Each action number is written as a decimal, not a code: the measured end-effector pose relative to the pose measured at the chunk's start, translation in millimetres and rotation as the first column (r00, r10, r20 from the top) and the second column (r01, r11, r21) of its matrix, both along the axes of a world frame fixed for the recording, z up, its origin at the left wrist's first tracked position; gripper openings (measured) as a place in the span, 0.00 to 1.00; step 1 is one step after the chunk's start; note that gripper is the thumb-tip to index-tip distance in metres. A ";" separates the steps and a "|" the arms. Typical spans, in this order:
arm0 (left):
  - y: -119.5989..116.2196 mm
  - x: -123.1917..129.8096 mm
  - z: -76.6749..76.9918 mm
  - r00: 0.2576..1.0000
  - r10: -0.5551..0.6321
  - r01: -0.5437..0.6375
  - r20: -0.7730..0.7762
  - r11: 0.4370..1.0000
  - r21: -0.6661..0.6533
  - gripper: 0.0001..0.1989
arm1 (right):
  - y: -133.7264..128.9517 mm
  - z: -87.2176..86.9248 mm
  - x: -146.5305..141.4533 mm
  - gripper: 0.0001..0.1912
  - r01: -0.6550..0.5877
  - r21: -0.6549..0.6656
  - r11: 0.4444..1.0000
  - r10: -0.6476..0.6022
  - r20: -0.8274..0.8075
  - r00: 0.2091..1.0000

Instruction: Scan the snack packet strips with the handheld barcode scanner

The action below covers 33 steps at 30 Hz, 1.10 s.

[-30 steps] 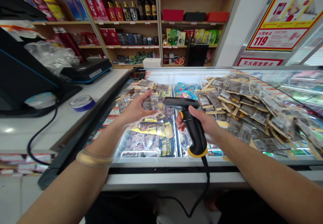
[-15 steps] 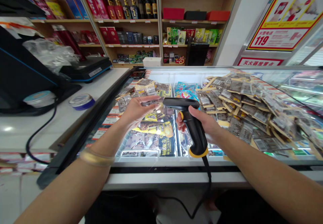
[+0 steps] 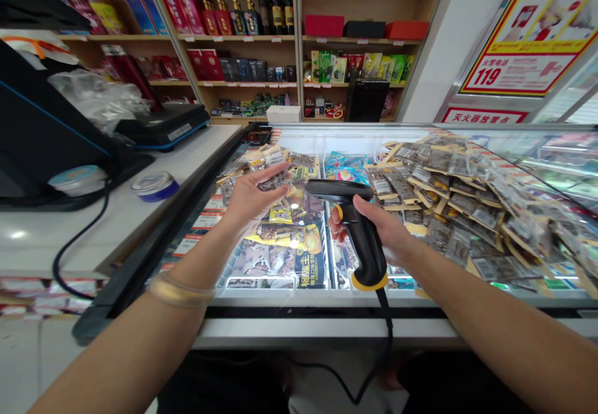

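My right hand (image 3: 380, 230) is wrapped round the grip of a black and yellow barcode scanner (image 3: 364, 246), whose head points left. Just left of the scanner, my left hand (image 3: 259, 199) has its thumb and fingers spread apart, over small clear packets (image 3: 271, 155) on the freezer's glass top. Nothing shows clearly between its fingers. A large heap of similar packets (image 3: 448, 183) lies on the glass to the right. Under the glass, wrapped goods sit in white baskets, among them a yellow and dark package (image 3: 308, 258).
On the left counter (image 3: 28, 239) are a round blue-and-white tin (image 3: 154, 186), a black scale (image 3: 163, 124) and a plastic bag (image 3: 98, 99). Stocked shelves (image 3: 243, 38) stand behind the freezer. The scanner's cable (image 3: 389, 320) hangs over the front edge.
The fingers of my left hand have spread and shifted slightly left, away from the scanner head. My right hand still holds the scanner, with the view shifted a little.
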<state>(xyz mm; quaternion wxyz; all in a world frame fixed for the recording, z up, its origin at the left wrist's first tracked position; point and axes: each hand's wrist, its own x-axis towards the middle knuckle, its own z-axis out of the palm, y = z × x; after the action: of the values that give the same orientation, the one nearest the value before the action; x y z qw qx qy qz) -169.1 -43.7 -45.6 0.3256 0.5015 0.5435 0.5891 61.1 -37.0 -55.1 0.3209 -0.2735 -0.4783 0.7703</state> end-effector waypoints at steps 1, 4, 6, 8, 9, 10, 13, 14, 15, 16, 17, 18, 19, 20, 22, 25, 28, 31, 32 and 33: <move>0.1 -0.1 0.1 1.000 -0.002 0.002 -0.009 1.000 0.007 0.33 | 0.2 -0.1 0.2 0.29 -0.004 0.008 1.000 0.004 0.001 1.000; -0.3 -0.4 1.2 0.999 -0.004 0.004 -0.033 1.000 0.006 0.34 | 0.8 -0.8 1.2 0.28 -0.022 0.037 0.999 0.022 0.001 1.000; -0.8 -0.7 1.9 0.997 0.002 -0.002 -0.074 1.000 0.005 0.35 | 0.9 -1.4 1.6 0.27 -0.036 0.051 0.998 0.036 -0.005 0.999; -1.1 -1.1 1.8 0.991 -0.015 0.015 -0.133 1.000 0.001 0.35 | 0.7 -1.7 1.8 0.27 -0.046 0.059 0.997 0.047 -0.009 0.999; -1.2 -1.3 1.5 0.987 -0.030 0.030 -0.161 1.000 -0.005 0.35 | 0.5 -1.6 1.8 0.27 -0.047 0.061 0.997 0.048 -0.010 0.999; -1.3 -1.4 1.2 0.982 -0.049 0.047 -0.181 0.999 -0.015 0.36 | 0.2 -1.2 1.7 0.27 -0.045 0.062 0.997 0.045 -0.010 0.999; -1.4 -1.3 0.6 0.975 -0.118 0.107 -0.189 0.992 -0.071 0.39 | -0.9 0.6 1.3 0.29 -0.027 0.052 0.998 0.027 0.003 1.000; -1.5 -1.4 0.6 0.973 -0.138 0.122 -0.183 0.988 -0.092 0.40 | -1.2 1.3 1.3 0.30 -0.021 0.048 0.999 0.020 0.010 1.000; -1.5 -1.5 0.8 0.972 -0.151 0.133 -0.181 0.985 -0.110 0.41 | -1.4 1.8 1.3 0.30 -0.018 0.045 0.999 0.017 0.017 1.000; -1.5 -1.7 1.0 0.970 -0.159 0.138 -0.184 0.983 -0.121 0.42 | -1.6 2.2 1.4 0.30 -0.017 0.043 0.999 0.016 0.023 1.000; -1.5 -2.1 1.3 0.968 -0.162 0.140 -0.191 0.982 -0.128 0.42 | -1.8 2.3 1.5 0.30 -0.018 0.044 0.999 0.017 0.026 1.000; -1.5 -2.5 1.4 0.966 -0.162 0.138 -0.200 0.982 -0.129 0.41 | -1.9 2.2 1.6 0.30 -0.023 0.046 0.999 0.022 0.029 0.999; -1.4 -2.9 1.5 0.964 -0.163 0.137 -0.210 0.982 -0.130 0.41 | -2.0 2.0 1.7 0.30 -0.031 0.049 0.998 0.029 0.031 0.999; -1.4 -3.4 1.6 0.962 -0.162 0.135 -0.220 0.982 -0.130 0.40 | -2.0 1.7 1.7 0.30 -0.039 0.055 0.998 0.037 0.033 0.999; -1.3 -3.8 1.7 0.959 -0.160 0.131 -0.234 0.982 -0.136 0.40 | -2.0 1.3 1.6 0.29 -0.053 0.071 0.996 0.051 0.041 0.998; -1.6 -3.0 2.7 0.958 -0.160 0.123 -0.239 0.979 -0.161 0.40 | -2.0 1.3 0.9 0.29 -0.055 0.088 0.995 0.050 0.059 0.997; -2.4 -1.3 4.1 0.959 -0.165 0.125 -0.231 0.976 -0.177 0.41 | -1.9 1.7 0.5 0.29 -0.050 0.097 0.994 0.043 0.071 0.997; -2.7 -0.7 4.3 0.958 -0.175 0.136 -0.229 0.975 -0.175 0.40 | -1.6 1.2 0.3 0.28 -0.063 0.115 0.991 0.055 0.073 0.996; -2.6 -0.8 4.1 0.956 -0.178 0.140 -0.233 0.975 -0.171 0.40 | -1.6 0.9 0.3 0.28 -0.068 0.118 0.991 0.059 0.074 0.996; -2.4 -1.1 3.8 0.954 -0.181 0.143 -0.238 0.976 -0.166 0.39 | -1.6 0.6 0.2 0.28 -0.071 0.119 0.990 0.062 0.076 0.995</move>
<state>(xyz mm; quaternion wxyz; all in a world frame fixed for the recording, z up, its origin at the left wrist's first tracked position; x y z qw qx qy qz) -170.2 -46.1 -41.8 0.3374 0.5899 0.5793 0.4501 61.2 -38.6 -54.6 0.2936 -0.2649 -0.5447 0.7396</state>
